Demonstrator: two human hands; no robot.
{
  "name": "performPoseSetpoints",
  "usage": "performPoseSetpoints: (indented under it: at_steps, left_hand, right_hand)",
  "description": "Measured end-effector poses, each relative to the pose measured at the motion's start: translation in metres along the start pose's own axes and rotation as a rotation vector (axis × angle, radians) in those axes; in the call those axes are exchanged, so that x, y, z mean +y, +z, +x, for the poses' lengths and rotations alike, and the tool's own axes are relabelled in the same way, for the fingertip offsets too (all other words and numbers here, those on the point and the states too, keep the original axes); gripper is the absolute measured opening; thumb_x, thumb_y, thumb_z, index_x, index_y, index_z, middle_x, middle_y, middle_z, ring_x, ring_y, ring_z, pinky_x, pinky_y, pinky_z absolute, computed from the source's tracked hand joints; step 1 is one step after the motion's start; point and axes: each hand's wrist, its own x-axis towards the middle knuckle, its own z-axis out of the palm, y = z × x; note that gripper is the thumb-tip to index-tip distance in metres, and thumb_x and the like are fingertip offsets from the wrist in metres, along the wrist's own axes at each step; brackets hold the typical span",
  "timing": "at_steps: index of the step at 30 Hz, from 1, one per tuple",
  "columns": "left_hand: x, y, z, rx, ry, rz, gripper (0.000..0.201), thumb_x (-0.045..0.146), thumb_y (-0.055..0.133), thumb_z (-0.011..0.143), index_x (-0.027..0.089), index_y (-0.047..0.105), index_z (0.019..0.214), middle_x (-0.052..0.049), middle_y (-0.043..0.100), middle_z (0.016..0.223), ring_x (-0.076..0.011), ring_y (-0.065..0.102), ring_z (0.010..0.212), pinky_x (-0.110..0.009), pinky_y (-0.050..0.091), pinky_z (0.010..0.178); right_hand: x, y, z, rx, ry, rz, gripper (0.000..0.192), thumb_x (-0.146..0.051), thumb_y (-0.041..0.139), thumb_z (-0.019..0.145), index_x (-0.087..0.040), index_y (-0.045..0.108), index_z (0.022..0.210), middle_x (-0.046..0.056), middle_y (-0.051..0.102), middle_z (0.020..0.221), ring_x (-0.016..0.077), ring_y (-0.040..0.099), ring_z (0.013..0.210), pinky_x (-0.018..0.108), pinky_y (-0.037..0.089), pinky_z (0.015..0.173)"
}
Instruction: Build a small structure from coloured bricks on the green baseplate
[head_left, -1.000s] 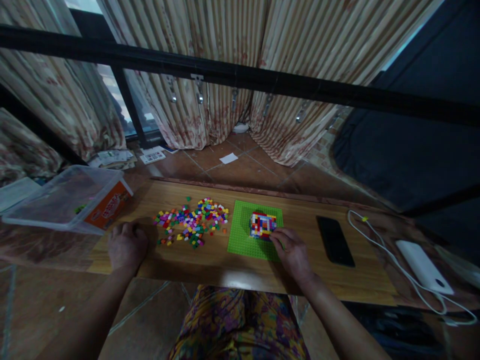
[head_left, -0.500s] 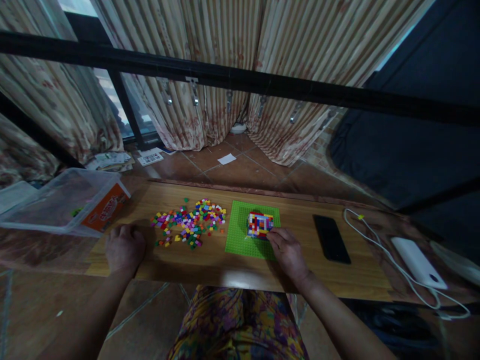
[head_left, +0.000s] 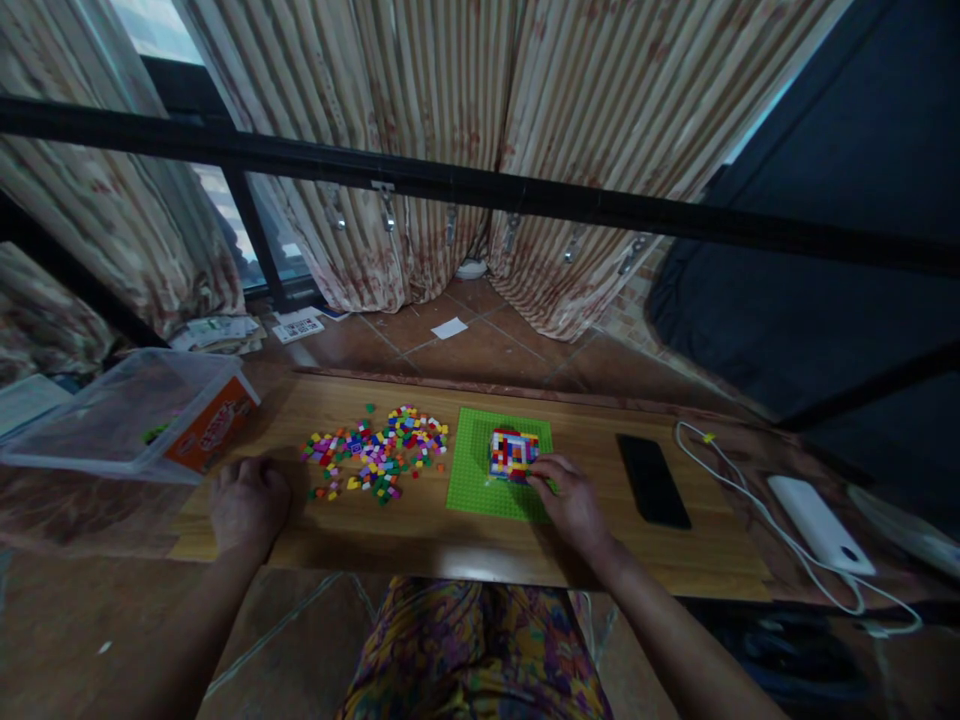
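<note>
A green baseplate (head_left: 476, 470) lies on the wooden table (head_left: 420, 525), carrying a small multicoloured brick build (head_left: 511, 452). My right hand (head_left: 571, 500) rests on the plate's near right corner, its fingertips touching the build's right side. Whether a brick is pinched between those fingers is too small to tell. Left of the plate spreads a pile of several loose coloured bricks (head_left: 375, 452). My left hand (head_left: 247, 502) lies curled on the table, left of the pile, holding nothing.
A clear plastic tub with an orange label (head_left: 135, 410) sits at the table's left end. A black phone (head_left: 651, 478) lies right of the plate, then a white cable (head_left: 739, 490) and a white power bank (head_left: 817, 522). Curtains and a black bar stand beyond.
The view has tilted up slightly, so everything sits a little lower and to the left. My right hand stays at the build's right side; the left hand has not moved.
</note>
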Motion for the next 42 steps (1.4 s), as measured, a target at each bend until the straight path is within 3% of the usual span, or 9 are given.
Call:
performPoseSetpoints:
  at_steps: [5, 9, 12, 17, 23, 29, 34, 42]
  left_hand:
    - [-0.001, 0.002, -0.001, 0.021, 0.038, 0.019, 0.032, 0.022, 0.043, 0.086, 0.007, 0.065, 0.103, -0.020, 0.061, 0.106, -0.0323, 0.056, 0.102, -0.044, 0.047, 0.087]
    - [-0.003, 0.005, -0.001, 0.035, 0.035, 0.037, 0.032, 0.023, 0.042, 0.085, 0.009, 0.065, 0.103, -0.019, 0.061, 0.105, -0.0310, 0.056, 0.099, -0.043, 0.047, 0.084]
    - [-0.004, 0.007, -0.002, 0.048, 0.044, 0.046, 0.033, 0.024, 0.040, 0.085, 0.011, 0.066, 0.101, -0.017, 0.061, 0.102, -0.0294, 0.056, 0.098, -0.041, 0.046, 0.084]
    - [-0.005, 0.012, -0.003, 0.084, 0.043, 0.036, 0.034, 0.024, 0.039, 0.085, 0.013, 0.065, 0.103, -0.014, 0.062, 0.102, -0.0278, 0.055, 0.099, -0.039, 0.044, 0.088]
    - [-0.006, 0.014, -0.005, 0.085, 0.025, 0.011, 0.032, 0.022, 0.041, 0.085, 0.013, 0.065, 0.103, -0.014, 0.061, 0.103, -0.0278, 0.055, 0.099, -0.039, 0.044, 0.089]
    - [-0.003, 0.012, -0.007, 0.066, 0.005, 0.000, 0.030, 0.021, 0.041, 0.085, 0.013, 0.065, 0.102, -0.013, 0.061, 0.102, -0.0271, 0.055, 0.098, -0.038, 0.045, 0.088]
    - [-0.003, 0.012, -0.007, 0.068, 0.007, -0.011, 0.030, 0.020, 0.041, 0.085, 0.013, 0.064, 0.103, -0.013, 0.062, 0.102, -0.0275, 0.055, 0.098, -0.039, 0.045, 0.090]
    - [-0.005, 0.014, -0.006, 0.062, 0.002, -0.030, 0.030, 0.020, 0.041, 0.084, 0.014, 0.064, 0.102, -0.014, 0.061, 0.101, -0.0272, 0.056, 0.098, -0.039, 0.045, 0.088]
  right_hand:
    - [0.000, -0.006, -0.009, 0.101, 0.105, 0.082, 0.019, -0.036, 0.059, 0.088, -0.019, 0.066, 0.095, 0.007, 0.067, 0.093, 0.0186, 0.065, 0.078, 0.032, 0.054, 0.073]
    - [-0.017, -0.004, -0.022, 0.194, 0.128, 0.091, 0.020, -0.035, 0.054, 0.091, -0.020, 0.067, 0.092, 0.007, 0.067, 0.089, 0.0189, 0.065, 0.081, 0.031, 0.053, 0.072]
    - [-0.046, 0.012, -0.031, 0.106, 0.086, 0.159, 0.016, -0.030, 0.054, 0.092, -0.022, 0.067, 0.093, 0.006, 0.067, 0.094, 0.0182, 0.065, 0.088, 0.030, 0.052, 0.078]
    - [-0.096, 0.062, -0.029, -0.186, 0.002, 0.280, 0.015, -0.022, 0.051, 0.092, -0.023, 0.066, 0.093, 0.003, 0.067, 0.091, 0.0163, 0.064, 0.085, 0.027, 0.050, 0.076]
    - [-0.115, 0.110, -0.005, -0.238, -0.029, 0.280, 0.016, -0.019, 0.051, 0.090, -0.022, 0.066, 0.091, 0.004, 0.064, 0.089, 0.0172, 0.061, 0.085, 0.028, 0.047, 0.078]
    - [-0.126, 0.131, 0.004, -0.274, -0.079, 0.254, 0.016, -0.018, 0.052, 0.090, -0.023, 0.067, 0.091, 0.003, 0.063, 0.088, 0.0177, 0.059, 0.086, 0.029, 0.046, 0.078]
    - [-0.138, 0.143, 0.007, -0.363, -0.132, 0.104, 0.015, -0.017, 0.055, 0.089, -0.023, 0.068, 0.089, 0.004, 0.063, 0.090, 0.0196, 0.057, 0.090, 0.030, 0.044, 0.080]
    - [-0.142, 0.146, 0.008, -0.417, -0.198, -0.167, 0.014, -0.022, 0.054, 0.092, -0.022, 0.065, 0.082, 0.004, 0.064, 0.089, 0.0209, 0.054, 0.091, 0.032, 0.041, 0.082]
